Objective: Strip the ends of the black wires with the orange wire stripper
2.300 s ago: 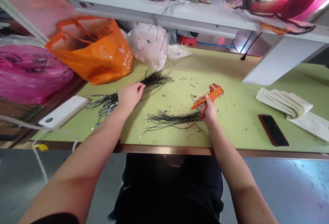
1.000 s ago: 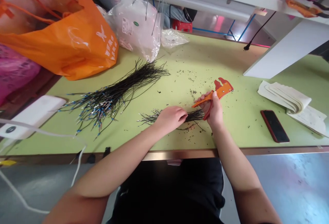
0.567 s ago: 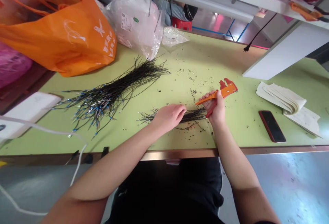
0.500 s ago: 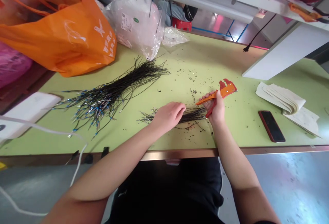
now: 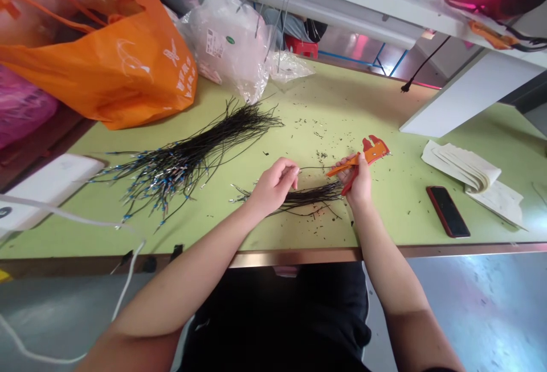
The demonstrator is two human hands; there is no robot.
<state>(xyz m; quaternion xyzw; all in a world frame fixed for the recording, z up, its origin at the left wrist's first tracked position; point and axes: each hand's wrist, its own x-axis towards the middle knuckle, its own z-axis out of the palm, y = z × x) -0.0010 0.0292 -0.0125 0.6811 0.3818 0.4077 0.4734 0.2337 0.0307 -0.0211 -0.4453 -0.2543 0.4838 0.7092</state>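
Observation:
My left hand (image 5: 276, 185) is closed in a pinch on one thin black wire (image 5: 314, 167), which runs right toward my other hand. My right hand (image 5: 358, 181) grips an orange and red wire stripper (image 5: 373, 154), its jaws pointing up and right. Whether the wire's far end touches the tool or the fingers I cannot tell. Below both hands lies a small bundle of black wires (image 5: 314, 195), partly covered by my left hand. A larger bundle of black wires (image 5: 209, 141) with blue and silvery ends rests at the left.
Dark clippings (image 5: 321, 155) are scattered over the green table (image 5: 367, 93). A phone (image 5: 448, 211) and folded papers (image 5: 468, 168) lie at the right. Behind the large bundle stand an orange bag (image 5: 141, 70) and a clear plastic bag (image 5: 231, 44). A white panel (image 5: 453, 95) rises at the back right.
My left hand has moved a little left and up, away from the small bundle, and a single wire now shows between my hands. My right hand with the wire stripper stays nearly in place.

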